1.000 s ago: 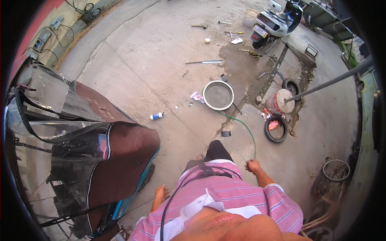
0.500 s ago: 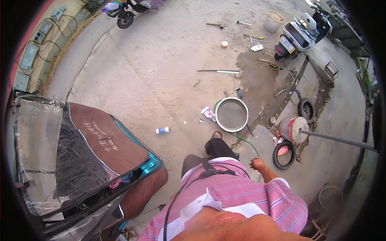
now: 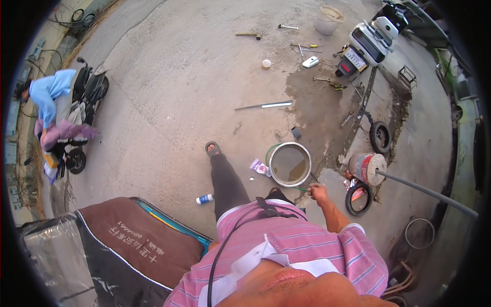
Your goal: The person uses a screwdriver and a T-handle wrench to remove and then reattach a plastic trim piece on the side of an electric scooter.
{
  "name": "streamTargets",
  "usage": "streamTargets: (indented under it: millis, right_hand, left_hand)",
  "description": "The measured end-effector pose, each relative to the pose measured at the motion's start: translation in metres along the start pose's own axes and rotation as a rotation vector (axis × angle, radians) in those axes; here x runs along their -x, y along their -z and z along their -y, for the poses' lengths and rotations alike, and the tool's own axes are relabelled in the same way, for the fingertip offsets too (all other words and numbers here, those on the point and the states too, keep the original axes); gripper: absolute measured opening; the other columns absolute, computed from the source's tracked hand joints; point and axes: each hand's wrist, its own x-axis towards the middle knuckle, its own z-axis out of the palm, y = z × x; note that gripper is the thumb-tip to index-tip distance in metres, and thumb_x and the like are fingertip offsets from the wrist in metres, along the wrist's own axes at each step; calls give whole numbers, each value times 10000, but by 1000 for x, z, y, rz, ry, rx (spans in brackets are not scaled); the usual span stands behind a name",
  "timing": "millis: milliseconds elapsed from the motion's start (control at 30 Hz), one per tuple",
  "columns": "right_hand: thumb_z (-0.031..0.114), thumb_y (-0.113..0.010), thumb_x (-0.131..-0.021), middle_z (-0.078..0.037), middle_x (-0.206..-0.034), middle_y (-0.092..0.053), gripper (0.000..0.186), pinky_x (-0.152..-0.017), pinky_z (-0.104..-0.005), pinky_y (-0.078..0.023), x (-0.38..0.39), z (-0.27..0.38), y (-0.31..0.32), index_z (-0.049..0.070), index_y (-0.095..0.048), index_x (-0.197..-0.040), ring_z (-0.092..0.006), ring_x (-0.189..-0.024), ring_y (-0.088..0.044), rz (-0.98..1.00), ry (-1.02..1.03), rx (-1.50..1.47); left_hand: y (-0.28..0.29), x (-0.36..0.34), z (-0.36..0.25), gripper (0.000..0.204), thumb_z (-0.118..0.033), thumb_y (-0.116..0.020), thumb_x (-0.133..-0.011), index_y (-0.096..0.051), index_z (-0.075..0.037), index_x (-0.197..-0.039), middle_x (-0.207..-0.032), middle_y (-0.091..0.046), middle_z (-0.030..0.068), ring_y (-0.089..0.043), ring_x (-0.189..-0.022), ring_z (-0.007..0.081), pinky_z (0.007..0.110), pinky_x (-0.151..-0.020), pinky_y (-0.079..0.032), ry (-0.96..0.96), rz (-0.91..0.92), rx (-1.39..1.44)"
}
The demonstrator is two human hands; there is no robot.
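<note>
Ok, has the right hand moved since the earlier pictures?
Yes: judged against the basin on the ground, the right hand has moved forward, closer to its near rim.

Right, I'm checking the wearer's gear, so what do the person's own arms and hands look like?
The right hand is ungloved, with no watch visible. Its arm wears a short pink fabric sleeve with pale and bluish stripes, ending in a white cuff. No cable shows along the bare forearm. The left hand cannot be made out.
</note>
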Motion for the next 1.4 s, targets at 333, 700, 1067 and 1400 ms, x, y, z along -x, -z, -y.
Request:
streamTargets:
  millis: [333, 700, 1067, 1400]
  right_hand:
    - [174, -610, -903, -104, -882, -697, 192, -595, -355, -451, -34, -16, -117, 67, -684, -1043, -223, -718, -626, 112, 188, 687]
    - [201, -605, -919, -140, -886, -729, 168, -564, -423, -498, -82, 183, -234, 71, -708, -946, -267, -694, -696, 242, 280, 900]
    - [89, -611, -893, -131, -829, -726, 126, -522, -346, -513, -310, 462, -257, 12, -703, -858, -198, -633, -676, 187, 391, 800]
    - [114, -576, -893, -67, -794, -670, 113, -444, -288, -419, -387, 747, -247, 31, -647, -921, -161, -608, -624, -202, -202, -370]
  left_hand:
    - [356, -237, -318, 388, -292, -536, -995, -524, -31, -1282, -1105, -678, 186, -709, -938, 314, 439, -708, -587, 254, -21, 217]
    - [437, -388, -724, 406, -331, -586, -1000, -543, -31, -1269, -1088, -694, 146, -707, -921, 253, 382, -729, -557, -173, -14, 195]
    - [404, -463, -798, 302, -327, -603, -941, -707, -74, -1069, -1007, -700, 264, -689, -1006, 392, 480, -840, -554, -495, 65, -1140]
    - [393, -518, -1056, 310, -339, -598, -941, -687, -79, -1082, -1001, -704, 241, -693, -968, 380, 477, -805, -560, -125, 152, -637]
